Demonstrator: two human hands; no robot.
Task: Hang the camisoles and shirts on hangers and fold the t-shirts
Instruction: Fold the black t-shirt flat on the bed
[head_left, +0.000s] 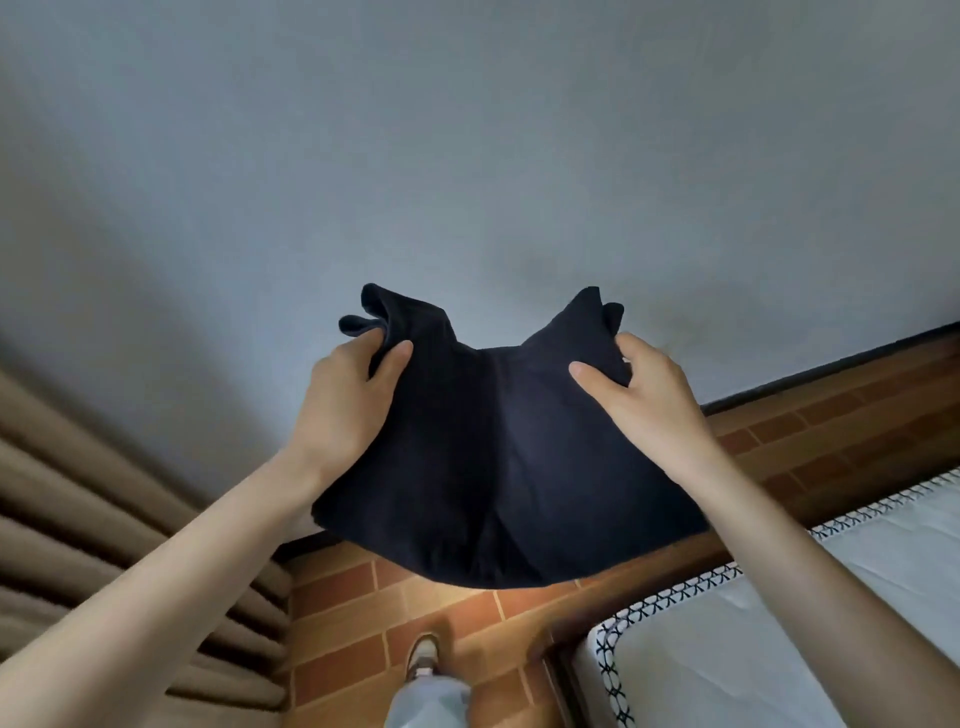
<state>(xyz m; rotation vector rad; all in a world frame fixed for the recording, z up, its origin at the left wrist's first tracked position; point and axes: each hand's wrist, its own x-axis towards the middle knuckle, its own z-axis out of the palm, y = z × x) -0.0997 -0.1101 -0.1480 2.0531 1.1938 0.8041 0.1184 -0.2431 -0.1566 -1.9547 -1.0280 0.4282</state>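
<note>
Head view: both hands are holding a dark navy garment (498, 457) up in the air in front of a grey-blue wall (467, 156). The left hand (348, 400) is gripping the garment's upper left corner — thumb lying across the front of the cloth, fingers tucked behind it, so the cloth is bunching above the knuckles. The right hand (644, 389) is gripping the upper right corner the same way, thumb on the front, the other fingers hidden behind the fabric. Both grips are closing tight on cloth, nothing else in either hand.

The garment is hanging between the two hands, sagging in the middle at the top edge, with a vertical crease running down its centre. Its lower edge is curving above the floor, not touching it. It looks folded over, but I cannot tell what kind of top it is.

Below, a brick-pattern floor (353, 587) is showing, with one shoe (423, 652) and a light grey trouser leg (431, 701) of the person at the bottom centre. Beige pleated curtains (104, 493) are filling the lower left. A white mattress (779, 649) with black-and-white patterned edging is lying at the lower right — well apart from the garment.
</note>
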